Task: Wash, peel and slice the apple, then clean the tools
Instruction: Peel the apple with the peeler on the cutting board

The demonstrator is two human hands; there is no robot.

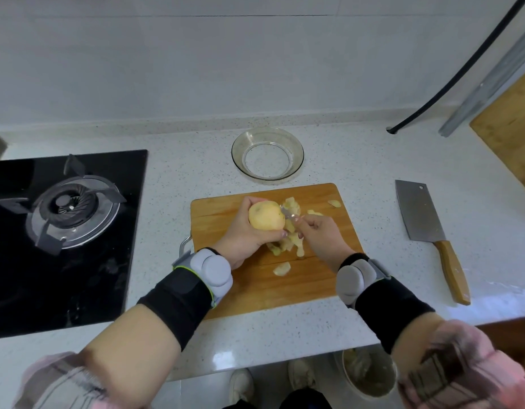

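My left hand [243, 236] grips a pale yellow, mostly peeled apple [266, 216] above the wooden cutting board [255, 284]. To the apple's right, my right hand [323, 236] holds a small metal peeler [289, 214] whose blade touches the apple's right side. Several pale peel strips [290, 242] lie on the board under and beside my hands. A cleaver [429, 231] with a wooden handle lies on the counter to the right of the board.
A glass bowl [240, 154] with nothing in it stands behind the board. A black gas hob [63, 231] fills the left. A second wooden board [512, 134] leans at the far right. On the floor below the counter edge stands a waste bin [369, 376].
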